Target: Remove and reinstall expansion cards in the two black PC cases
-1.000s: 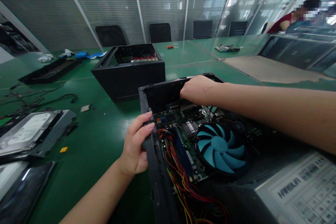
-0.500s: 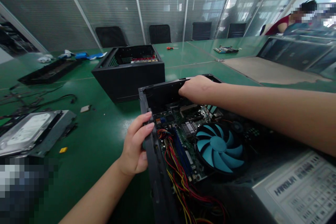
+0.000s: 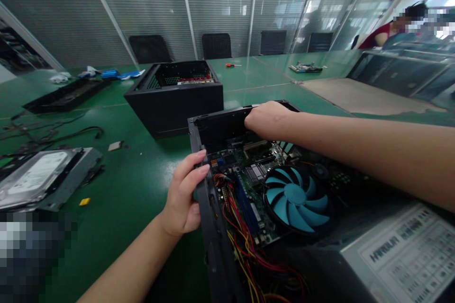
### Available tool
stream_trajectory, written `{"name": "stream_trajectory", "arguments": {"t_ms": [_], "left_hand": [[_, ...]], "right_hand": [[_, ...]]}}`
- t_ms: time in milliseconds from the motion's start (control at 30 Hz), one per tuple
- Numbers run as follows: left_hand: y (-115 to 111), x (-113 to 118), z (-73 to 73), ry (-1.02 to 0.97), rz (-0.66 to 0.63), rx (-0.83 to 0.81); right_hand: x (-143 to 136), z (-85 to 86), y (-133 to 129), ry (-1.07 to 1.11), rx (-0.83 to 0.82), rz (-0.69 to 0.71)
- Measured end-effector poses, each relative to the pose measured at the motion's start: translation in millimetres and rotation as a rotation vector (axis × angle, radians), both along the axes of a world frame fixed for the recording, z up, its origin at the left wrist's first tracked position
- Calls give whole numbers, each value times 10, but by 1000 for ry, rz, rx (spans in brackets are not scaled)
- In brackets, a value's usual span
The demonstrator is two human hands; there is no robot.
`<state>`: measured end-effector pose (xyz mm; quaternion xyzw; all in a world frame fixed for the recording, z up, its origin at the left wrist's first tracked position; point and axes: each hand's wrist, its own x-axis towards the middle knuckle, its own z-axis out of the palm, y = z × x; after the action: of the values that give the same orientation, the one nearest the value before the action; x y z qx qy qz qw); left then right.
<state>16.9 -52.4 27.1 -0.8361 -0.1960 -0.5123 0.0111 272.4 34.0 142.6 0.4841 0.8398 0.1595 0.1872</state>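
An opened black computer case point(image 3: 209, 227) lies before me on the green table. My left hand point(image 3: 186, 189) grips its left edge, fingertips over the rim and thumb against the outer side. Inside the far end, over the expansion slots, is my right hand point(image 3: 268, 120); its fingers curl down out of sight, so what they hold is hidden. Below it sits the green motherboard point(image 3: 232, 156), with a cooling fan point(image 3: 295, 196) of light blue blades. Red and yellow cables point(image 3: 238, 241) run along the left side. A labelled power supply point(image 3: 401, 255) fills the near right corner.
A second black case point(image 3: 177, 109) stands just beyond mine. To the left lie a hard drive point(image 3: 39, 170) in a metal bracket, loose black cables point(image 3: 53, 137) and a yellow piece point(image 3: 84, 201). Farther back are an orange screwdriver point(image 3: 231, 65), a circuit board point(image 3: 307, 67) and a seated person point(image 3: 382, 35).
My right hand has shifted very slightly to the right within the far end of the case. My left hand keeps the same hold on the edge.
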Motion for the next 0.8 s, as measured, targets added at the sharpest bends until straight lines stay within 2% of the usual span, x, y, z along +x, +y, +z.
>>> {"name": "stream_trajectory", "arguments": {"t_ms": [300, 533, 700, 800], "left_hand": [[-3, 9, -15, -19, 21, -1], [8, 1, -13, -22, 33, 11], [22, -20, 0, 17, -26, 14], [18, -8, -4, -6, -4, 10]], "right_hand": [[1, 26, -11, 30, 29, -114], [-4, 7, 0, 23, 24, -80], [-9, 10, -15, 33, 12, -97], [-3, 3, -7, 36, 26, -102]]}}
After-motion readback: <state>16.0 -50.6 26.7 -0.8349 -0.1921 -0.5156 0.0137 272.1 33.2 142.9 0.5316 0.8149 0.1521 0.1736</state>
